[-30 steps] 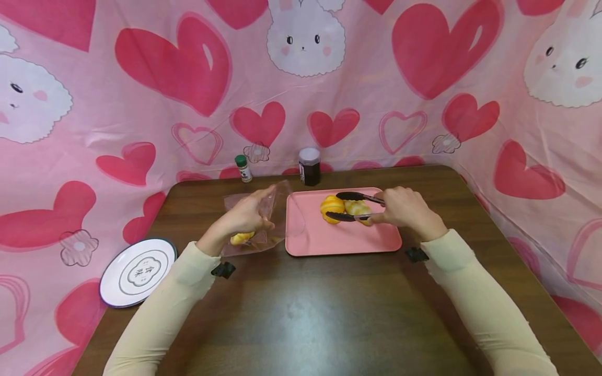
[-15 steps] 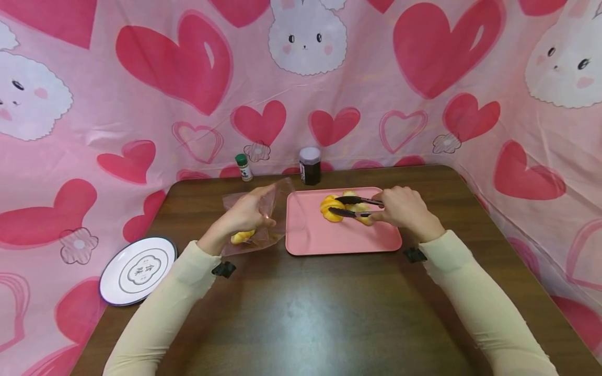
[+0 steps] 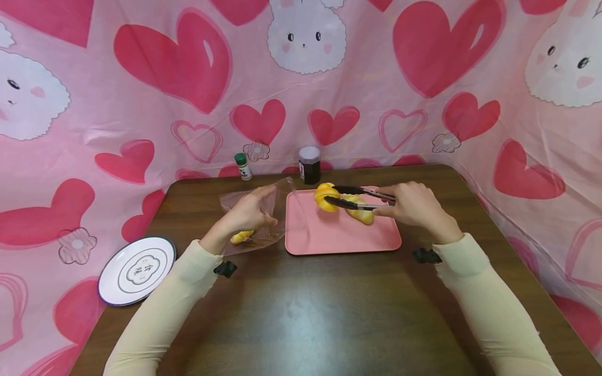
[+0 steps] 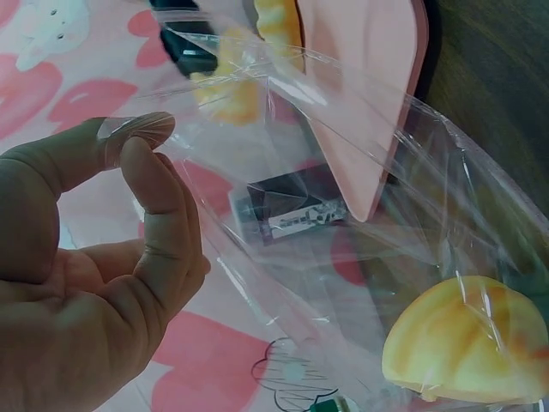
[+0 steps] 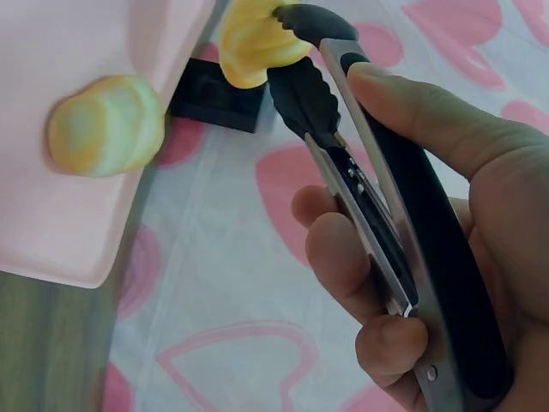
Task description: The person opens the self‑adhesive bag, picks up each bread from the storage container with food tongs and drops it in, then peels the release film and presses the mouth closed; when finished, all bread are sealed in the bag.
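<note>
My left hand (image 3: 247, 211) pinches the edge of a clear plastic bag (image 3: 282, 209), holding its mouth apart toward the tray; a yellow bread piece (image 3: 242, 237) lies inside. In the left wrist view the hand (image 4: 120, 215) has thumb and fingertips together on the film, and the bread (image 4: 467, 343) shows through it. My right hand (image 3: 414, 203) grips metal tongs (image 5: 377, 172) whose black tips clasp an orange-yellow bread (image 3: 325, 197), raised over the pink tray (image 3: 329, 237). A paler bread (image 3: 361, 213) rests on the tray behind the tongs.
A green-capped shaker (image 3: 243, 167) and a dark jar with a pale lid (image 3: 309, 166) stand at the table's back edge. A white plate (image 3: 136, 271) with a dark rim is at the left edge. Heart-patterned cloth (image 3: 291, 94) hangs behind.
The orange-yellow bread has risen from the tray in the tongs and shifted slightly left. The right hand has tilted the tongs and moved slightly right. My left hand stays almost where it was.
</note>
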A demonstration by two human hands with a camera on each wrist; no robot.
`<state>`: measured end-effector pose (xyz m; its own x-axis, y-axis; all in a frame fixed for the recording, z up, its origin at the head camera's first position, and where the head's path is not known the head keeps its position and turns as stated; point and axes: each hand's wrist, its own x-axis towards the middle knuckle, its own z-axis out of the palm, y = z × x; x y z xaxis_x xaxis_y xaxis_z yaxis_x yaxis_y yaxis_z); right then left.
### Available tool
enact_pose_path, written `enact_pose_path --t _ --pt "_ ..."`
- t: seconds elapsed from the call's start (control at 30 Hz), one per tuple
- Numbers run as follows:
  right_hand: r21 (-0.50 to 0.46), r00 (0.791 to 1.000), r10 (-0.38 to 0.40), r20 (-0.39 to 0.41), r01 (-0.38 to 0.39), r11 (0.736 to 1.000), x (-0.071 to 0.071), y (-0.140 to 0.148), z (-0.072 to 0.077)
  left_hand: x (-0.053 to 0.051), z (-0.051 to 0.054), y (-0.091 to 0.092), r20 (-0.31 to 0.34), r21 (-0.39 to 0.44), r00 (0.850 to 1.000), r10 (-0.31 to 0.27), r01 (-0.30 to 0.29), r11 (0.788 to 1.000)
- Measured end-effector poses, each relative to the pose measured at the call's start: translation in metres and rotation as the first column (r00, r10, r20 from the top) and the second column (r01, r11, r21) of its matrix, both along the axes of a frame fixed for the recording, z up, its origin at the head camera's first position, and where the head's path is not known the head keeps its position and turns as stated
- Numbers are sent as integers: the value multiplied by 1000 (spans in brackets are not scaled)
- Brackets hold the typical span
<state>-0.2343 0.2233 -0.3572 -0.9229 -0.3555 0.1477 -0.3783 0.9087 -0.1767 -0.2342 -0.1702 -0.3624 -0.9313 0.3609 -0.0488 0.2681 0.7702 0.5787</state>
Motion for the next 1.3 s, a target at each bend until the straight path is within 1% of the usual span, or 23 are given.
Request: enact_pose_path --t 0.1,0.27,0.37,0.5,0.7,0.83,0.97,1.13,1.3 --pt "-19 1000 11 -13 -11 1000 4 1 5 0 0 0 -3 -3 1000 -5 5 1000" --pt "-54 997 40 -71 -44 998 10 0 14 0 1 1 -4 0 1000 -1 1 1000" --pt "-59 994 49 -95 -55 997 13 -2 19 -1 0 1 -5 -1 1000 1 -1 1000" --pt "-61 993 59 -102 -65 996 19 -5 27 -3 -1 0 -5 -5 1000 -3 3 1000" --pt "-64 986 129 -108 -136 989 27 -11 34 -2 0 -1 9 3 1000 -2 2 1000" --pt "-31 976 181 -122 -186 982 30 -18 33 -3 0 -1 26 6 1000 -3 3 1000" --pt "-8 967 218 -131 -221 975 29 -27 29 -3 0 -1 26 1 1000 -15 15 1000" --pt "0 962 239 -131 -241 971 26 -39 23 -1 0 -2 13 -5 999 -31 31 1000" --pt "21 956 261 -132 -261 965 25 -47 23 0 1 -3 38 14 999 -34 34 999"
